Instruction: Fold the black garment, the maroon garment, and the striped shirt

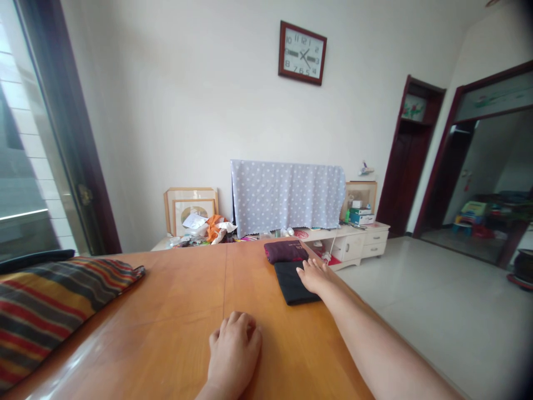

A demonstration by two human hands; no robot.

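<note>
cloth (293,286) under my right hand (315,276), fingers apart — left hand (234,349) curled, how tightly i can't tell — could slip off the table (175,311) if i push right.

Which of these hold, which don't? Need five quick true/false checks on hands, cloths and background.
1. The right hand is at the black folded cloth. True.
2. The left hand grips the striped cloth. False: it is well apart from that cloth, fingers curled, over the bare wooden tabletop.
3. The maroon bundle lies at the far end of the black folded cloth. True.
4. The wall clock has a round frame. False: its frame is four-sided.
5. A polka-dot cloth hangs below the wall clock. True.
</note>
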